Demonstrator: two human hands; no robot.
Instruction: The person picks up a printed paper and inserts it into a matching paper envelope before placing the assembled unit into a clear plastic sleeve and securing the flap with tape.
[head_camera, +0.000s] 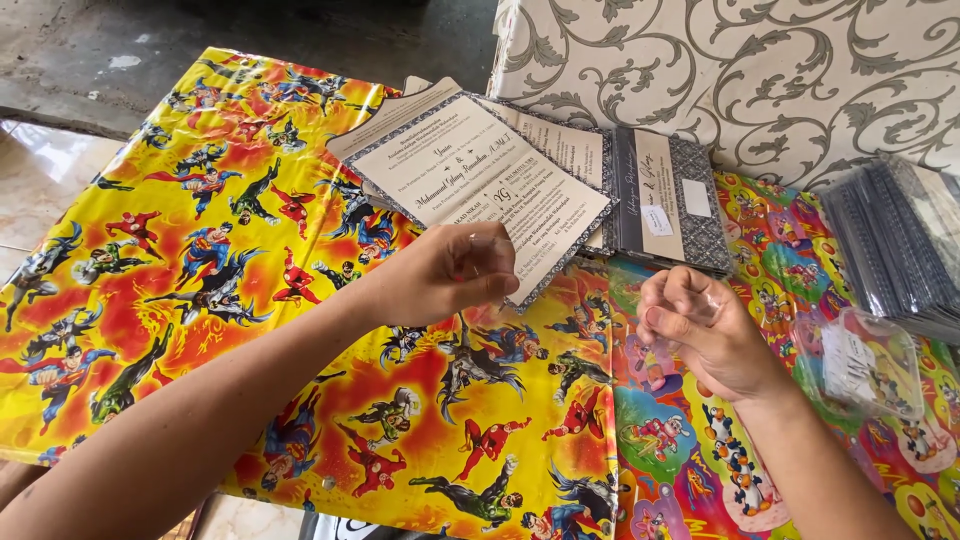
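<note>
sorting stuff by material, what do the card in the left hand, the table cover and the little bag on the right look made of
Card: looks like stiff matte paper, flat, with a printed patterned border. Table cover: probably glossy plastic or coated sheet, since it shows sheen and creases. Small bag: thin clear plastic, see-through and crinkled, with glare.

Left hand (455, 272) pinches the lower edge of a white invitation card (490, 185) with a grey patterned border, lifted over the yellow superhero-print table cover (200, 250). Right hand (700, 330) hangs curled beside it, fingers pinched on something small and clear. More cards (665, 200) lie behind; a clear plastic bag (865, 365) sits right.
</note>
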